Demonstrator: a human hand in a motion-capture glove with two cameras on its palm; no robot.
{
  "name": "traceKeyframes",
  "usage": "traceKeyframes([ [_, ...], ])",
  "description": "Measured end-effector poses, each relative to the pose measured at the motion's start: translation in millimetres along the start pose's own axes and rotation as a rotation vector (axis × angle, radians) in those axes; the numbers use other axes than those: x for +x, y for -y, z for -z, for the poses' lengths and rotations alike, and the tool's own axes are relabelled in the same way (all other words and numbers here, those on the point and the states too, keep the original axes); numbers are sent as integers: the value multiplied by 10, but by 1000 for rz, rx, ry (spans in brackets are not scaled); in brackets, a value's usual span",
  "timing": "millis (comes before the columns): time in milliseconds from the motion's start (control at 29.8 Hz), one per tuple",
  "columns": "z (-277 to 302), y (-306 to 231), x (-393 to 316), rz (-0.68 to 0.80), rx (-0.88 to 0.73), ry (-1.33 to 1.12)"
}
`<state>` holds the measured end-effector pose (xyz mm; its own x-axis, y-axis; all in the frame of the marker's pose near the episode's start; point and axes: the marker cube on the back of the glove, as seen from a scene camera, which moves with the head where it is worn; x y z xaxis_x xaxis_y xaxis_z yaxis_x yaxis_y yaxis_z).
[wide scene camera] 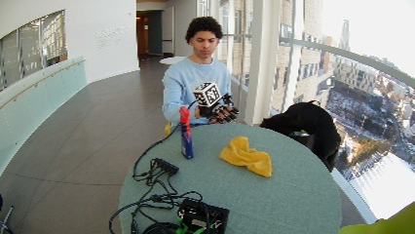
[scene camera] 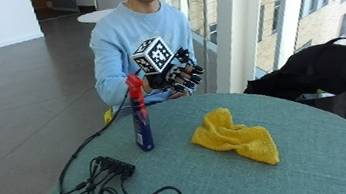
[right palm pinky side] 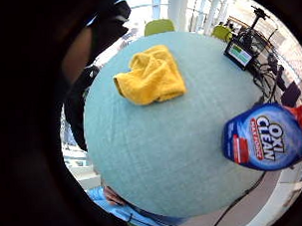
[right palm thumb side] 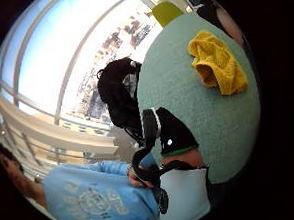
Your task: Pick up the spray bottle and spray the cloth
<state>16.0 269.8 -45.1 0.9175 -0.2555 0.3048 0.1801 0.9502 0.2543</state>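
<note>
A blue plastic spray bottle with a red trigger head [scene camera: 139, 116] stands upright and untouched on the round, pale-green cloth-covered table [scene camera: 315, 159], just to the bottle side of the black-gloved right hand [scene camera: 174, 79], which hangs in the air above the table's near edge, in front of the person's chest. The fingers [scene camera: 189, 81] are loosely curled and hold nothing; they are near the trigger head but apart from it. Beyond the fingers, toward the middle of the table, lies the crumpled yellow terry cloth [scene camera: 235, 136], dry as far as can be seen (no wet patch shows). By this judgement the task is at its very start: the bottle has yet to be grasped, lifted, aimed and fired at the cloth.

The little-finger palm view shows the bottle's label [right palm pinky side: 264, 137] close by, with the cloth [right palm pinky side: 149, 75] well apart from it. The thumb-side view sees the cloth [right palm thumb side: 219, 67] but not the bottle. The bare hand cannot be made out with certainty, and the nozzle's facing is too small to tell.
</note>
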Motion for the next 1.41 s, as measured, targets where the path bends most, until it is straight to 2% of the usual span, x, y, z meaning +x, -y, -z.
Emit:
traceKeyframes([
  [268,375,-668,185,-57,181,237],
  [436,617,-923,413,-190,324,355],
  [570,742,-1072,730,-130,402,385],
  [637,788,-1111,893,-146,431,395],
  [771,869,-1047,1251,-275,516,455],
  [905,830,-890,1585,-366,502,503],
  [1173,504,-413,1894,-400,329,612],
  [1408,311,-269,1970,-364,405,645],
])
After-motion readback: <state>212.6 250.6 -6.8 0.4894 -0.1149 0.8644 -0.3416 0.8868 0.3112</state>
